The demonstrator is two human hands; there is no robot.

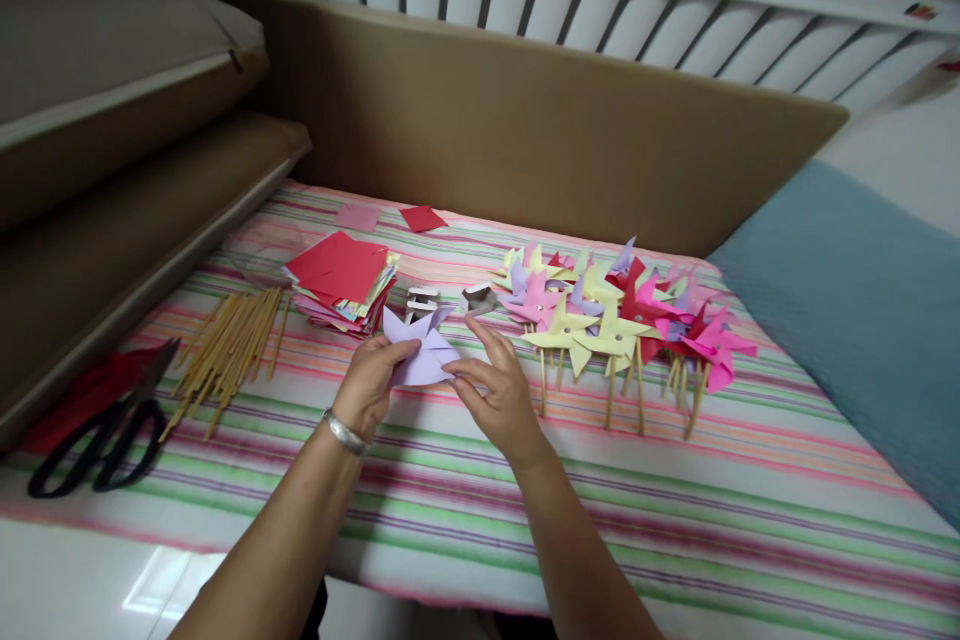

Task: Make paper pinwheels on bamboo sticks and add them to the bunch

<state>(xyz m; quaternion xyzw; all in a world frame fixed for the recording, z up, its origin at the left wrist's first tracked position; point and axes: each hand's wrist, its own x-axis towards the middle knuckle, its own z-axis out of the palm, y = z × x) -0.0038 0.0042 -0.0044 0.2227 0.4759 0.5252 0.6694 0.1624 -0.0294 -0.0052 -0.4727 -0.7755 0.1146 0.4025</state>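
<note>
Bare forearms (270, 530) reach over a striped cloth (712, 540), a lilac paper pinwheel (421, 360) raised between both hands.
Left hand (366, 382) pinches the pinwheel's left side, thumb on top; the right hand (496, 395) has thumb and finger in a light grip on its right corner. Cloth stripes run on between the forearms and across the front right to the near edge. Past the hands, a red-topped stack of paper squares (341, 270) borders the left, stick-mounted pinwheels (615, 330) the right; wooden sticks (232, 345) and scissors (112, 445) lie farther left, a brown panel (510, 120) bounding the back.
</note>
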